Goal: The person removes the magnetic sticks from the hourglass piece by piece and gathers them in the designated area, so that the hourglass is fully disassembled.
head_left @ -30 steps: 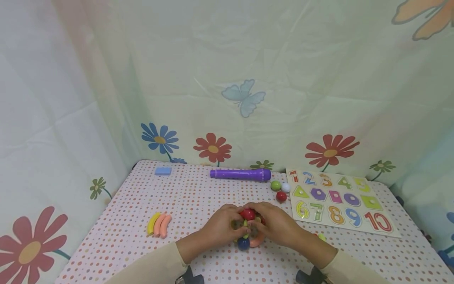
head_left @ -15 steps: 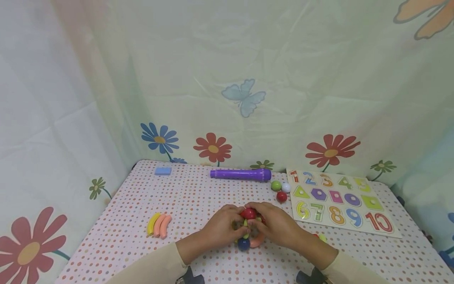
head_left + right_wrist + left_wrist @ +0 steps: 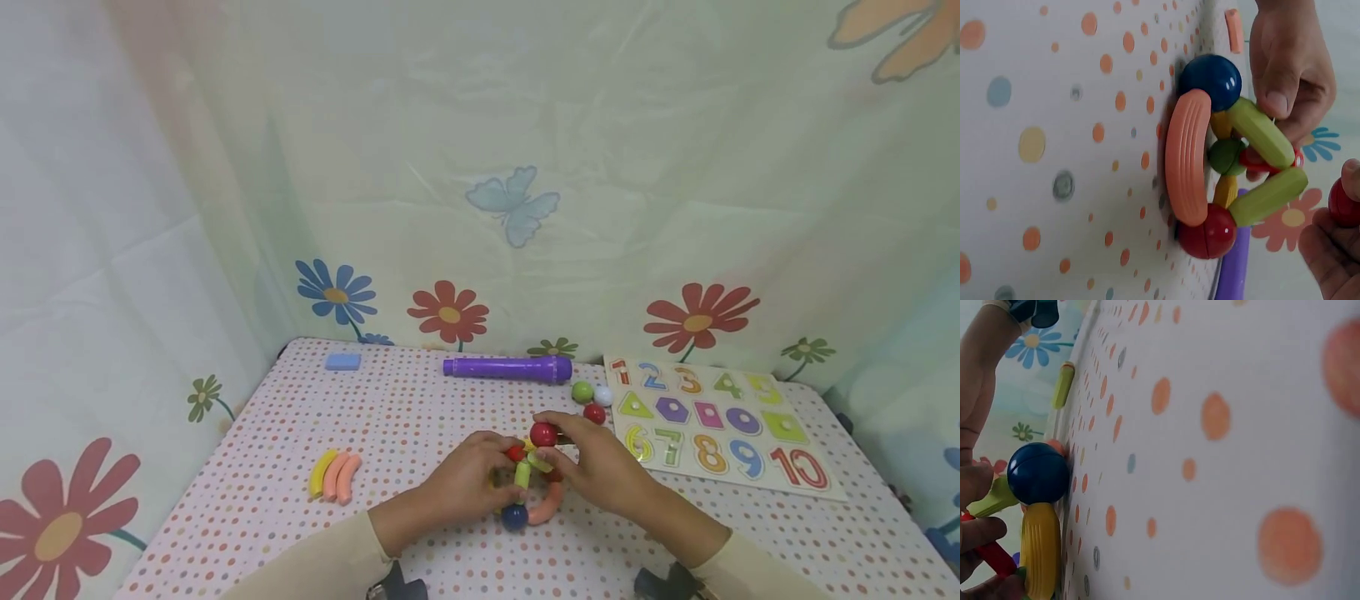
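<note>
A toy frame of balls and sticks stands on the table between the hands. Its blue ball (image 3: 1211,82), lower red ball (image 3: 1208,231) and green ball (image 3: 1227,155) join curved sticks, one of them orange (image 3: 1187,157), another yellow (image 3: 1040,550). Two light green sticks (image 3: 1261,131) slope up to a meeting point. My left hand (image 3: 468,477) pinches the red stick (image 3: 996,557), its thumb against a light green stick. My right hand (image 3: 600,465) holds another red ball (image 3: 543,434) in its fingertips, just above the stick tops; the right wrist view shows that ball apart from them.
Yellow and orange curved sticks (image 3: 348,479) lie at left, a blue block (image 3: 342,362) behind. A purple toy microphone (image 3: 507,368) lies at the back. Green (image 3: 582,392), white (image 3: 603,396) and red (image 3: 594,413) balls sit beside a number puzzle board (image 3: 813,483).
The right hand has lifted the red ball off the top of the frame, up and to the right, uncovering the light green sticks. The left hand stays nearly still.
</note>
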### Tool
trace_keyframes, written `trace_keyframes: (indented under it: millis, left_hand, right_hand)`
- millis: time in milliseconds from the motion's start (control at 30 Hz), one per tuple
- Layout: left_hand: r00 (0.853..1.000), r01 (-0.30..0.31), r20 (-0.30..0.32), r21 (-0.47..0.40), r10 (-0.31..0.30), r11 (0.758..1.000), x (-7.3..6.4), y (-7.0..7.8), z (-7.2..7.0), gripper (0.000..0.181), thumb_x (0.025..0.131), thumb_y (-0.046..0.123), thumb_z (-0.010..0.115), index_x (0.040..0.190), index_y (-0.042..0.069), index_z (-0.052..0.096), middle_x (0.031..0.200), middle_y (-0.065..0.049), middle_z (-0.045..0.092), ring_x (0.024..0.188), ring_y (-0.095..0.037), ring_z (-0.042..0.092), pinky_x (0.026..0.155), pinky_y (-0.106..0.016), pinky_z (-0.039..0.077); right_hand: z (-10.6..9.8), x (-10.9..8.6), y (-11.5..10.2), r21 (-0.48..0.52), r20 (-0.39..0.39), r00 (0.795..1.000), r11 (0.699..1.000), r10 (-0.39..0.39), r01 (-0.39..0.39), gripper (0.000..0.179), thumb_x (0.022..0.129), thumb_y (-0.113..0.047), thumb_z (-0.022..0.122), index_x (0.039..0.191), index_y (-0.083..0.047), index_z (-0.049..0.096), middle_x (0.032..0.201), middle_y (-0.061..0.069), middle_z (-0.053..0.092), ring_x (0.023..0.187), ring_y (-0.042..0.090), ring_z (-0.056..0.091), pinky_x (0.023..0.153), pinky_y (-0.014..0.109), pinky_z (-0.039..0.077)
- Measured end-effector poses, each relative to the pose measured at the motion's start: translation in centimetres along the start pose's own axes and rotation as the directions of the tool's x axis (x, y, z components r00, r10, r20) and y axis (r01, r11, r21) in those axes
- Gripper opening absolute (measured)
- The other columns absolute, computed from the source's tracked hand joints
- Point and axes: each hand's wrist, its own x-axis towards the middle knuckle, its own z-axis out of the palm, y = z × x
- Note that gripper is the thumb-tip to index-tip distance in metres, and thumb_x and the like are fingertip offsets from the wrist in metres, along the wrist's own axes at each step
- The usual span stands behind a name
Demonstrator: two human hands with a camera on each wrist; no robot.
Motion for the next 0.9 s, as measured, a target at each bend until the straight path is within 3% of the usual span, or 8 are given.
trace_keyframes:
  millis: [200, 333, 433, 600, 900]
  left_hand:
    - [0.998, 0.051, 0.032, -0.021, -0.05, 0.998, 0.0, 0.2, -0.5, 0.029, 0.086, 0.038, 0.083, 0.104, 0.016, 0.08, 0.152, 0.006, 0.051, 0.143, -0.024, 0.041, 0.116, -0.046, 0.034]
    - [0.996, 0.082, 0.05, -0.028, -0.081, 0.996, -0.2, 0.2, -0.5, 0.032, 0.085, 0.039, 0.083, 0.108, 0.016, 0.08, 0.153, 0.007, 0.049, 0.145, -0.024, 0.039, 0.117, -0.047, 0.033]
    - [0.995, 0.089, 0.05, -0.024, -0.088, 0.996, -0.4, 0.0, -0.4, 0.034, 0.085, 0.04, 0.083, 0.109, 0.016, 0.08, 0.153, 0.006, 0.049, 0.145, -0.023, 0.038, 0.117, -0.047, 0.033]
    - [0.994, 0.094, 0.052, -0.022, -0.093, 0.995, -0.7, -0.2, -0.4, 0.036, 0.084, 0.042, 0.084, 0.11, 0.017, 0.079, 0.153, 0.004, 0.05, 0.143, -0.023, 0.04, 0.116, -0.047, 0.034]
    - [0.99, 0.124, 0.067, -0.029, -0.121, 0.992, -1.0, -0.6, -0.4, 0.036, 0.084, 0.044, 0.084, 0.112, 0.022, 0.079, 0.152, 0.004, 0.05, 0.142, -0.021, 0.041, 0.116, -0.044, 0.035]
  right_hand:
    - [-0.6, 0.4, 2.0, -0.099, -0.103, 0.994, 0.995, -0.042, 0.032, 0.048, 0.088, -0.02, 0.083, 0.132, -0.012, 0.065, 0.12, 0.002, 0.066, 0.105, 0.023, 0.063, 0.081, 0.04, 0.057]
    - [-1.1, 0.9, 3.3, -0.119, -0.125, 0.991, 0.993, -0.037, 0.022, 0.048, 0.087, -0.019, 0.084, 0.13, -0.012, 0.066, 0.115, 0.004, 0.063, 0.094, 0.024, 0.059, 0.073, 0.034, 0.054]
    - [-1.4, 1.2, 4.0, -0.112, -0.131, 0.991, 0.994, -0.015, 0.001, 0.049, 0.087, -0.016, 0.084, 0.132, -0.009, 0.066, 0.115, 0.007, 0.064, 0.093, 0.026, 0.06, 0.074, 0.037, 0.056]
    - [-1.8, 2.0, 5.1, -0.105, -0.138, 0.99, 0.993, 0.038, -0.053, 0.051, 0.087, -0.013, 0.083, 0.133, -0.005, 0.064, 0.121, 0.014, 0.066, 0.107, 0.033, 0.061, 0.084, 0.048, 0.058]
    - [-1.8, 4.2, 6.5, -0.068, -0.1, 0.982, 0.983, 0.162, -0.17, 0.046, 0.089, -0.018, 0.081, 0.128, -0.001, 0.065, 0.118, 0.015, 0.067, 0.104, 0.035, 0.063, 0.084, 0.048, 0.058]
